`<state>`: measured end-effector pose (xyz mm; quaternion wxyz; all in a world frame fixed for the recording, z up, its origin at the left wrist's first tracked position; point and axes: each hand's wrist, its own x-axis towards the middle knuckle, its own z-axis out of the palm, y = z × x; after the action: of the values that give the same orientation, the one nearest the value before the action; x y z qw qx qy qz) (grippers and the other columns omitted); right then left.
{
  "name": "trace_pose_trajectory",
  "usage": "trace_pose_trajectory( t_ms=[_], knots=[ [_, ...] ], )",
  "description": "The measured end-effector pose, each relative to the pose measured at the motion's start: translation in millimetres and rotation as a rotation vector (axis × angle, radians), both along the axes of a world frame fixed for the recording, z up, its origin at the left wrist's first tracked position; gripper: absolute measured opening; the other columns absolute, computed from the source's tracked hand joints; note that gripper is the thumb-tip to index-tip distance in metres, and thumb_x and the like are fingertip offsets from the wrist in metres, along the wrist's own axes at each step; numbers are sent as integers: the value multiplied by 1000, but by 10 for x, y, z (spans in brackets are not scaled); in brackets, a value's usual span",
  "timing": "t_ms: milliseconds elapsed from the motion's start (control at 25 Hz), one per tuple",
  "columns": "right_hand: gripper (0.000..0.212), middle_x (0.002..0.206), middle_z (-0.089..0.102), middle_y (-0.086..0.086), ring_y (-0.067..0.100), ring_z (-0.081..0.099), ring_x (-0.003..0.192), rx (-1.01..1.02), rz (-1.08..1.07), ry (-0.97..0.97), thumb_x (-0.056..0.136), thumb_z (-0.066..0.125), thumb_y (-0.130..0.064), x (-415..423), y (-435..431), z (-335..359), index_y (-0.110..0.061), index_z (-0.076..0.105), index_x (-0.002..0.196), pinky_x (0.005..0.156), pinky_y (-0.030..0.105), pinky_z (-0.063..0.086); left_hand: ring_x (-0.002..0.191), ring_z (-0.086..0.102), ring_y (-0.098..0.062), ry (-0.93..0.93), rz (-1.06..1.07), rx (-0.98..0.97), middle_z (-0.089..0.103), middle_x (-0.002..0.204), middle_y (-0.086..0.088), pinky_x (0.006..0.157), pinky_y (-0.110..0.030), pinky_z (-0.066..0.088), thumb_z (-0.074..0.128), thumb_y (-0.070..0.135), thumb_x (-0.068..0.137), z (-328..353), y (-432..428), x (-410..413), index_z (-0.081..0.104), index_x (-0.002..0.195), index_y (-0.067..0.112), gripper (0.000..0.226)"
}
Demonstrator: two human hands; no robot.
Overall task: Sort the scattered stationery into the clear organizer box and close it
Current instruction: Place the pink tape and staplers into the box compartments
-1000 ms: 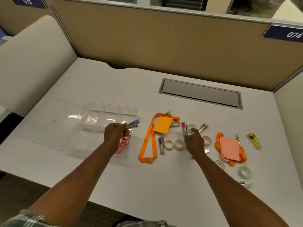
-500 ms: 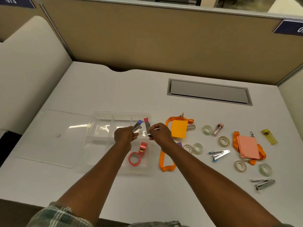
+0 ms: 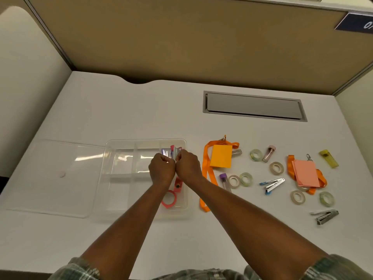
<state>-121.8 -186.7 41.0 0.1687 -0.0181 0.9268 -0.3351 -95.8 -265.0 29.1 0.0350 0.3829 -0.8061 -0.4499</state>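
Observation:
The clear organizer box [image 3: 121, 158] lies open on the white desk, its lid [image 3: 50, 174] flat to the left. My left hand [image 3: 161, 170] and my right hand [image 3: 187, 168] are side by side over the box's far right compartment, each closed on small metal staplers [image 3: 171, 153] with purple and pink ends. Two pink tape rolls [image 3: 169, 199] lie in the near right compartment. To the right of the box lie scattered orange lanyards [image 3: 205, 170], an orange note pad [image 3: 221, 156], a pink note pad [image 3: 305, 173], several tape rolls [image 3: 234, 180] and more staplers [image 3: 272, 183].
A grey cable hatch [image 3: 254, 106] is set into the desk behind the scatter. Tan partition walls [image 3: 181, 37] close off the back and both sides. A yellow stapler [image 3: 329, 158] lies far right; a grey one [image 3: 327, 216] lies near the front right.
My right hand carried a pink-ended stapler from the scatter over to the box and met my left hand. Both hands lowered to the far right compartment.

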Motion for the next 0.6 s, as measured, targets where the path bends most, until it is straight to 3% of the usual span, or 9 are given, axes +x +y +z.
trace_pose_trajectory(
  t_ms=[80,200,320,440,520,600],
  knots=[
    [14,98,69,13,17,54,76,14,16,29,93,56,-8,10,99,35,-3,64,104,53,17,32,63,52,-13,30,-21,-21,60,71,-3,52,-20,35,55,7,88,27,45,-8,59,76,8,12],
    [14,97,68,9,22,62,87,29,29,93,93,55,-16,23,346,70,-7,64,99,65,27,45,63,52,-18,62,-42,-62,61,73,-12,56,-26,36,52,8,89,66,130,-29,57,70,4,20],
    [20,111,58,8,24,62,91,50,-139,162,91,61,-31,-2,736,36,-16,63,104,69,29,45,72,57,-24,106,-73,-67,63,78,-14,64,-29,40,54,16,90,92,284,-49,60,75,2,22],
    [28,131,45,13,30,58,95,88,-371,14,87,61,-30,-113,1183,-87,-22,60,114,79,33,46,79,60,-21,155,-115,-30,66,83,-9,72,-29,44,64,26,89,121,527,-36,63,79,5,23],
    [30,129,53,13,27,57,93,5,-422,-135,87,57,-25,-193,1421,-163,-22,63,116,81,31,45,83,59,-18,185,-163,-37,66,86,-7,74,-27,42,66,24,88,114,687,-1,64,82,6,20],
    [30,125,63,11,27,60,105,-62,-383,-204,90,54,-21,-235,1565,-209,-18,67,117,89,32,45,83,59,-18,199,-201,-57,65,86,-7,74,-26,42,67,22,89,89,825,34,63,84,6,17]
  ],
)
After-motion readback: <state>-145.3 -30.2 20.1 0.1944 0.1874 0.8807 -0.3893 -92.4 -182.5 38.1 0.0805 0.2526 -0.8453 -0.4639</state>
